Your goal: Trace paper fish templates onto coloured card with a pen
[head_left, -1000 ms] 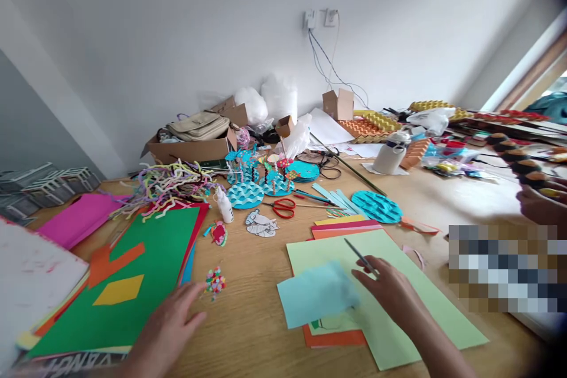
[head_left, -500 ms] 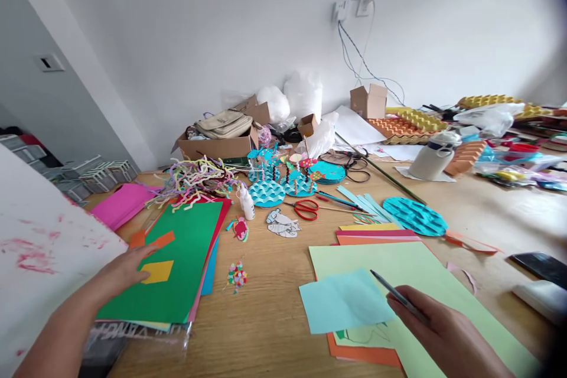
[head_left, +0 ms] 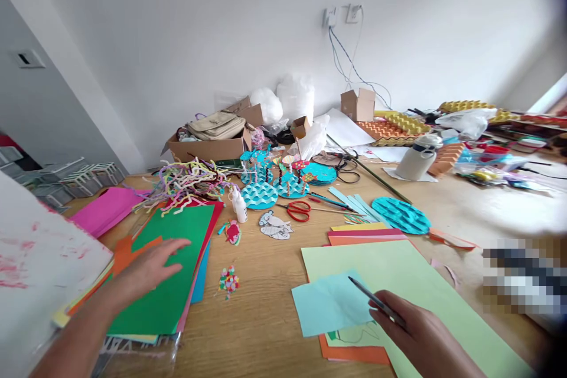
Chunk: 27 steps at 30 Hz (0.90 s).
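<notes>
My left hand (head_left: 148, 266) is over the stack of coloured paper, fingers apart and stretched out above the green sheet (head_left: 186, 266). An orange paper piece (head_left: 125, 255) lies beside and partly under it. My right hand (head_left: 407, 328) grips a grey pen (head_left: 376, 300), its tip pointing up and left over a light blue paper piece (head_left: 328, 304). Beneath that piece lie a large pale green sheet (head_left: 425, 283) and a smaller sheet with a drawn outline (head_left: 358, 333). Whether my left fingers touch the paper, I cannot tell.
Red-handled scissors (head_left: 298, 211), a glue bottle (head_left: 240, 207), cut-out fish drawings (head_left: 275, 226) and small coloured dots (head_left: 229, 282) lie mid-table. Fuzzy craft stems (head_left: 192, 183) and blue fish models (head_left: 257, 165) stand behind. A blue disc (head_left: 401, 216) and white bottle (head_left: 419, 156) are to the right.
My left hand has moved right and its fingers have spread over the green sheet; the yellow piece beside it no longer shows. My right hand still holds the pen. The view has shifted slightly.
</notes>
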Each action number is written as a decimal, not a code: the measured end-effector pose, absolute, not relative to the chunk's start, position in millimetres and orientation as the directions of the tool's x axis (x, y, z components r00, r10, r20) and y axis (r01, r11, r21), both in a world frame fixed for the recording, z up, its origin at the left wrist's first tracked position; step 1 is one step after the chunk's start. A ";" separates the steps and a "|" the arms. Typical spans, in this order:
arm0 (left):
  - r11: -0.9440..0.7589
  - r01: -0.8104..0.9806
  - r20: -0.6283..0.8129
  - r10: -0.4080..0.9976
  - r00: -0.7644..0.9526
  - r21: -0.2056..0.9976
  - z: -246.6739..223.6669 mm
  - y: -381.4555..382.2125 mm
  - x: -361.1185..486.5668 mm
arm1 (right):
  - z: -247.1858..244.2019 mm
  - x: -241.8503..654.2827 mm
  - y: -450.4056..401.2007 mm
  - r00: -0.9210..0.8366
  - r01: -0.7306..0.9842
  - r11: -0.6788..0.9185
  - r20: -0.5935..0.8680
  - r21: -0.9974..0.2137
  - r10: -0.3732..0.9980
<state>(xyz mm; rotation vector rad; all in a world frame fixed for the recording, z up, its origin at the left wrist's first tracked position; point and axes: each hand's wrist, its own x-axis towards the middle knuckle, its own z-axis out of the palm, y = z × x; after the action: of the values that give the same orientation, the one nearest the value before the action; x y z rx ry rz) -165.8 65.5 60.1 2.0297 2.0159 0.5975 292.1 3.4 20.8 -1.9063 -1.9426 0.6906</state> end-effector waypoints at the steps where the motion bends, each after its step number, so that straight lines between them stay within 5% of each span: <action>1: -0.158 0.883 0.059 0.987 0.148 0.442 58.3 60.2 -145.1 | 18.7 292.3 5.5 -0.031 0.846 -0.025 -0.097 -0.532 0.995; 6: -0.507 0.749 0.029 0.835 0.549 0.426 40.7 24.1 -38.8 | 7.9 300.6 13.4 0.041 0.884 -0.063 -0.056 -0.463 0.998; 10: -0.664 0.675 -0.016 0.709 0.705 0.323 22.4 9.5 10.5 | 9.4 305.0 16.6 0.091 0.889 -0.131 -0.111 -0.438 0.990; 27: -0.637 0.729 -0.104 0.730 0.675 0.251 -29.6 28.8 46.6 | -2.3 288.5 64.3 0.187 0.886 -0.265 -0.230 -0.380 0.955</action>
<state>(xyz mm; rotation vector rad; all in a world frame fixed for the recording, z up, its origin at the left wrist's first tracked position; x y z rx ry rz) 46.6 28.8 -29.6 2.6181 1.1665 0.0100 288.5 64.3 -2.3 -2.2906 -1.7965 0.6373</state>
